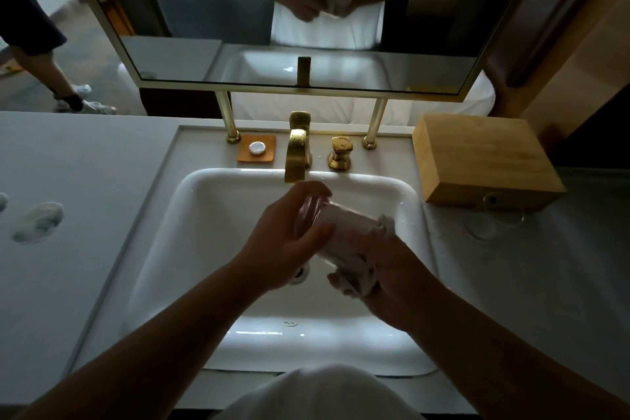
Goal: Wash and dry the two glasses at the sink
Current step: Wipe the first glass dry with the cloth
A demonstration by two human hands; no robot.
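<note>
Over the white sink (211, 215), my left hand (289, 245) grips a clear glass (312, 211) lying on its side, base toward the faucet. A white cloth (346, 227) is stuffed into the glass's mouth. My right hand (395, 280) grips the bunched end of the cloth at the mouth of the glass. A second clear glass (484, 225) is on the counter right of the sink, in front of the wooden box; it is faint and hard to make out.
A gold faucet (296, 153) and its handle (340, 154) stand behind the basin, with a soap dish (256, 149) to their left. A wooden box (484, 160) sits at the right. Two pale objects (37, 222) lie on the left counter. A mirror (300, 10) hangs above; a person's legs (51, 78) show at far left.
</note>
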